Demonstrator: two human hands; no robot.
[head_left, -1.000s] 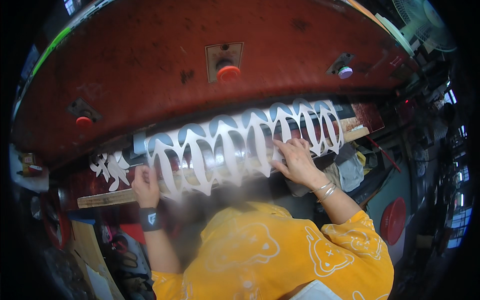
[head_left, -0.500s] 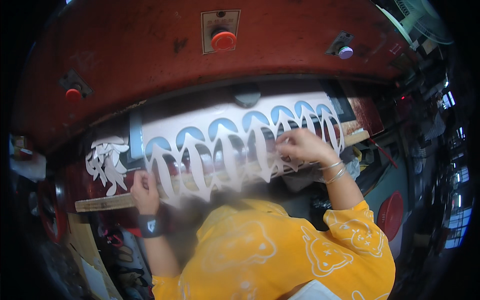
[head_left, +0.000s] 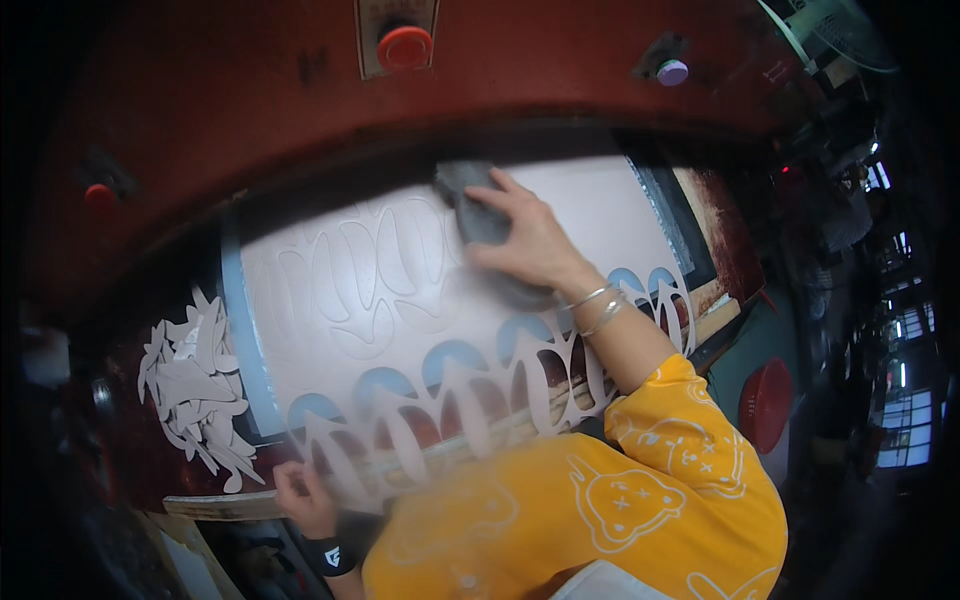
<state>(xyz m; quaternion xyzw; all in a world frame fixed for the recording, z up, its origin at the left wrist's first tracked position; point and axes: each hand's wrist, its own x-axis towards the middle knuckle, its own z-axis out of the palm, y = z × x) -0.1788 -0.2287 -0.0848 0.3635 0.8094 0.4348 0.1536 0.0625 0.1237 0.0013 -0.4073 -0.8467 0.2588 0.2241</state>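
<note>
A pale sheet (head_left: pixel 290 290) lies over the work board, its near edge a lacy strip of openings left where long pieces were cut out. Cut outlines also show on its upper left part. My right hand (head_left: pixel 530 235) is closed over a dark grey cutting die (head_left: pixel 483 222), blurred by motion, above the middle of the sheet. My palm and fingers hide part of the die. My left hand (head_left: pixel 305 497) is beside the sheet's near left corner, fingers curled; whether they pinch the sheet's edge is hidden.
A heap of pale cut pieces (head_left: pixel 195 385) lies left of the sheet. Behind stands the red machine body (head_left: pixel 240 100) with a red push button (head_left: pixel 405 47) and a lilac knob (head_left: pixel 672 72). A wooden bar (head_left: pixel 225 507) runs along the front. A red basin (head_left: pixel 765 405) is at right.
My right hand has left the cut strip, moved up and left, and taken hold of the die. The sheet now reaches nearer to me. My left hand is lower, beside its corner.
</note>
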